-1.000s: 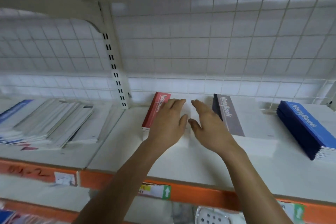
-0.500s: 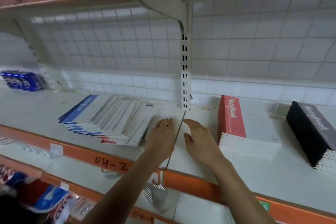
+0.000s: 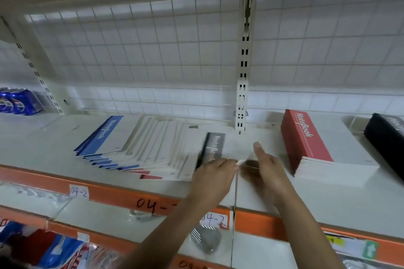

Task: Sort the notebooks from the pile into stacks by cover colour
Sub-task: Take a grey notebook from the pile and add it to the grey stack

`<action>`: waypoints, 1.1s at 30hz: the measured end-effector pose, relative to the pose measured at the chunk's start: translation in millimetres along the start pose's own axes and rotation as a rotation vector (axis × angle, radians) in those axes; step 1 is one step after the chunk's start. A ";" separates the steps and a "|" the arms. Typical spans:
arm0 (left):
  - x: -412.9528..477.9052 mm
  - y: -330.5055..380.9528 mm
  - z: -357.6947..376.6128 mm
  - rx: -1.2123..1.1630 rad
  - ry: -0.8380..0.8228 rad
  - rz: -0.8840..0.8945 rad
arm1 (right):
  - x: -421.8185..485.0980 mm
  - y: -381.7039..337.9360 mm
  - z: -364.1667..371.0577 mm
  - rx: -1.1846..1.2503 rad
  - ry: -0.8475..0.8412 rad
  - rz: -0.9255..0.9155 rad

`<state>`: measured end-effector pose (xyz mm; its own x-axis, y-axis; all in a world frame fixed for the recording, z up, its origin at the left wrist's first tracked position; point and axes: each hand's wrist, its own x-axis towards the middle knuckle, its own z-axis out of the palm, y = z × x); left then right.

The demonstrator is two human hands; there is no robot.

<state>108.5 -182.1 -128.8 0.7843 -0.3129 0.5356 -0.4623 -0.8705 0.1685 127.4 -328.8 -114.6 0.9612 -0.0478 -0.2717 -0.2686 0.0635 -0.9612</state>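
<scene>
Pick step. Left hand [image 3: 213, 178] sits on the near edge of the grey notebook [image 3: 215, 148], at the right end of the fanned pile [image 3: 142, 148] on the shelf [image 3: 328, 199]. Right hand [image 3: 269, 166] is just beside it, thumb out. Blur: can't tell whether either hand's fingers are clamped. Next, likely: lift it clear and carry it past the red stack [image 3: 306, 144] to the dark stack [image 3: 387, 135].

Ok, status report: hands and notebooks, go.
Left hand grips grey notebook at right end of pile. Right hand at its other edge, grip blurred. Red stack to the right, nothing between.
</scene>
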 end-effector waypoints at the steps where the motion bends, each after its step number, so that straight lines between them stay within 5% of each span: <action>1: -2.4 3.2 -2.3 -0.084 -0.032 0.058 | 0.8 -1.1 -0.8 0.123 -0.024 0.053; 4: -6.0 3.7 -1.9 -0.273 -0.110 -0.004 | -3.3 -9.7 -10.0 0.019 0.009 -0.034; 10: 0.1 -14.0 11.5 0.047 -0.475 -0.323 | 2.4 -18.7 -36.8 -0.310 0.156 -0.191; 14: 0.4 -21.6 23.3 0.212 -0.406 -0.352 | 1.9 -28.6 -55.5 -0.416 0.191 -0.241; 18: 2.4 -30.7 31.1 0.369 -0.182 -0.145 | -0.8 -31.2 -63.5 -0.498 0.143 -0.243; 26: 17.1 0.1 0.7 0.004 0.289 -0.249 | 1.4 -30.6 -64.7 -0.468 0.116 -0.184; 29: 18.7 26.0 -1.7 -0.154 0.271 -0.070 | 2.3 -32.3 -57.5 -0.352 0.117 -0.141; 33: 15.5 43.2 4.2 -0.328 0.034 0.131 | -0.5 -35.4 -55.1 -0.279 0.041 -0.136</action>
<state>102.4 -226.2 -116.6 0.6976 -0.3965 0.5968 -0.6711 -0.6533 0.3504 132.9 -386.0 -83.1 0.9876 -0.0780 -0.1364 -0.1506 -0.2220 -0.9633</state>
